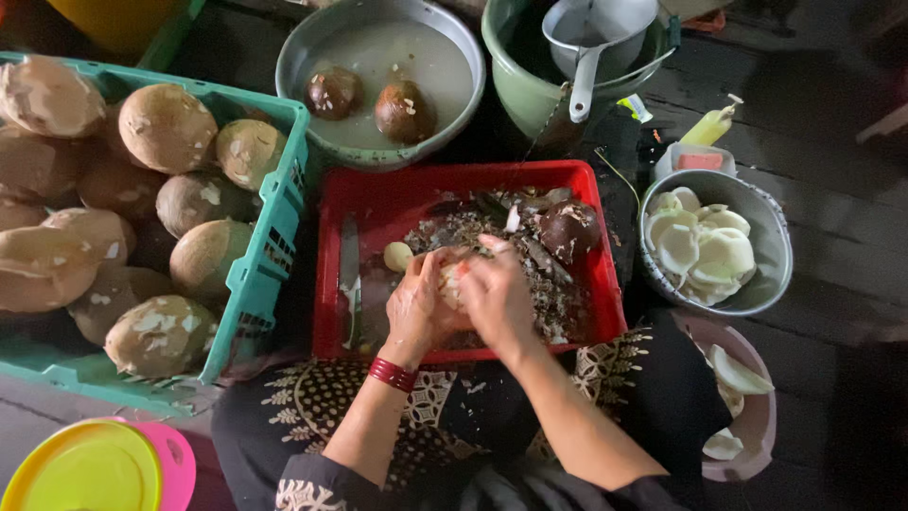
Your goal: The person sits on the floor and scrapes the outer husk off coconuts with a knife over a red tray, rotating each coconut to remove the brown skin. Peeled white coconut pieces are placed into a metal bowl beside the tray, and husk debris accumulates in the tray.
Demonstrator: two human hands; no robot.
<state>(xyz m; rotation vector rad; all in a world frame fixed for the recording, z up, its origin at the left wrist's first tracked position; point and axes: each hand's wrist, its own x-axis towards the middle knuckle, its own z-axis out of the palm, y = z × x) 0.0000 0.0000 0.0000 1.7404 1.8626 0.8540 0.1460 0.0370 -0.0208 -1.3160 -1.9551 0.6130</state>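
Observation:
Both my hands meet over the red plastic tray [378,194]. My left hand [416,308], with a red bangle at the wrist, cups a pale piece of coconut flesh [452,280]. My right hand [499,295] closes over the same piece from the right; whether it holds a tool is hidden. Brown peel shavings [454,227] cover the tray's middle. A dark brown shelled coconut [569,230] lies at the tray's back right. A knife [350,279] rests along the tray's left side. A small pale piece [398,255] sits just left of my hands.
A teal crate [270,218] of husked coconuts stands at left. Behind the tray a metal basin [378,28] of cloudy water holds two dark coconuts. At right are a metal bowl [771,255] of white pieces, a pink bowl [757,416], and a green bucket [530,85] with a scoop. Yellow and pink lids [95,468] lie front left.

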